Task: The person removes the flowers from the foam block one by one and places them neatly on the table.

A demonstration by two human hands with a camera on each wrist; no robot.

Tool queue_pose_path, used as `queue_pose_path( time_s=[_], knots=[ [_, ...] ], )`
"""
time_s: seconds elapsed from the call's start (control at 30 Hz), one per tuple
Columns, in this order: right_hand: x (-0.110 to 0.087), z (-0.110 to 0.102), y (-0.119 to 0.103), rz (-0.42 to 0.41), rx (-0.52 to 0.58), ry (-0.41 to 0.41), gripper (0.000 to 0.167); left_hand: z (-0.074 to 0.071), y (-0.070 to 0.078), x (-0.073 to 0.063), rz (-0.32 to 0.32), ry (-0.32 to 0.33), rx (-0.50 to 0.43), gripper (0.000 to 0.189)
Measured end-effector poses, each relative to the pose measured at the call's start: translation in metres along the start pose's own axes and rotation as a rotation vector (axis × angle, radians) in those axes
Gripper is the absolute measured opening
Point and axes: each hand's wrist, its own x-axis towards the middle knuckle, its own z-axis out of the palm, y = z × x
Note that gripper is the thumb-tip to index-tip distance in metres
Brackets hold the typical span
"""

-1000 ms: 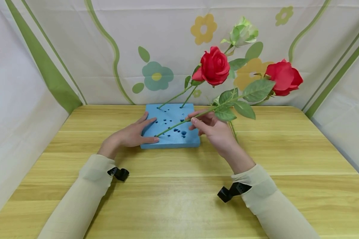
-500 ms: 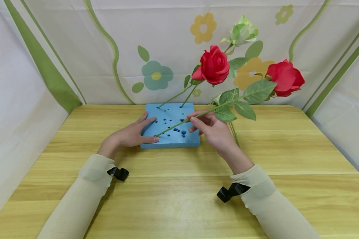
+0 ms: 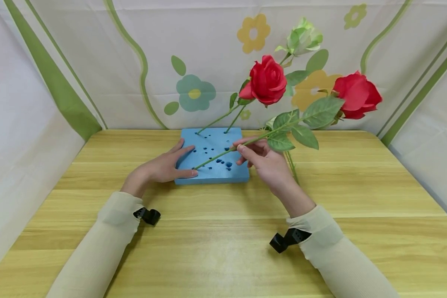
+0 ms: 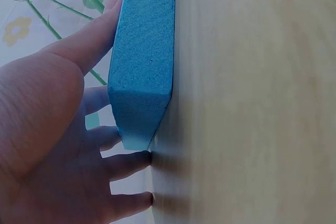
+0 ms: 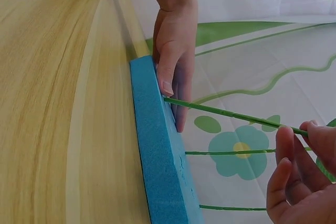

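Note:
My right hand (image 3: 266,159) pinches the green stem of a red rose (image 3: 357,95) between thumb and fingers. The stem slants down to the left, and its lower end meets the top of a blue foam block (image 3: 216,176) near the front left corner. On the block's left side rests my left hand (image 3: 158,167), fingers spread and thumb beside that stem end. In the left wrist view its fingers (image 4: 128,166) lie along the edge of the block. Another red rose (image 3: 267,80) and a pale green rose (image 3: 303,38) lean right, their stems standing in the block's back part.
Several holes dot the foam's top. Behind my right hand, another green stem (image 3: 291,165) reaches down to the wooden table (image 3: 216,248); its bloom is mostly hidden by leaves. A white curtain (image 3: 141,25) with printed flowers stands close behind the table.
The held rose's bloom has drifted slightly right, while its lower stem end stays at the same spot on the foam. Both hands have hardly moved.

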Motion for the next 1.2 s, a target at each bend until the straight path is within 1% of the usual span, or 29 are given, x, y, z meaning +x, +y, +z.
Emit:
queue_pose_path(
  time_s=[0.13, 0.2, 0.3, 0.4, 0.47, 0.53, 0.63, 1.0, 1.2],
  knots=[
    [0.001, 0.0, 0.0, -0.018, 0.01, 0.013, 0.024, 0.0, 0.0, 0.0, -0.002, -0.001, 0.0, 0.096],
    [0.001, -0.001, -0.001, -0.025, 0.033, 0.027, 0.023, 0.0, 0.0, 0.0, -0.002, -0.001, -0.001, 0.096],
    [0.001, -0.009, -0.004, -0.062, 0.108, 0.101, 0.021, 0.0, 0.002, 0.001, 0.0, -0.004, -0.003, 0.095],
    [0.0, -0.023, -0.007, -0.103, 0.215, 0.192, 0.017, -0.001, 0.002, 0.001, -0.001, -0.007, -0.006, 0.096],
    [0.001, -0.032, -0.008, -0.111, 0.269, 0.223, 0.015, -0.001, 0.003, 0.001, -0.005, -0.009, -0.008, 0.096],
    [0.001, -0.039, -0.008, -0.093, 0.309, 0.228, 0.015, 0.0, 0.003, 0.0, -0.008, -0.011, -0.009, 0.096],
    [0.002, -0.045, -0.007, -0.062, 0.332, 0.225, 0.018, 0.0, 0.003, -0.001, -0.008, -0.01, -0.008, 0.095],
    [0.004, -0.053, -0.004, -0.044, 0.347, 0.234, 0.024, -0.001, 0.002, -0.001, 0.005, -0.001, -0.007, 0.096],
    [0.004, -0.058, -0.003, -0.026, 0.356, 0.236, 0.036, 0.0, 0.0, 0.0, 0.007, -0.003, -0.012, 0.096]
  ],
)
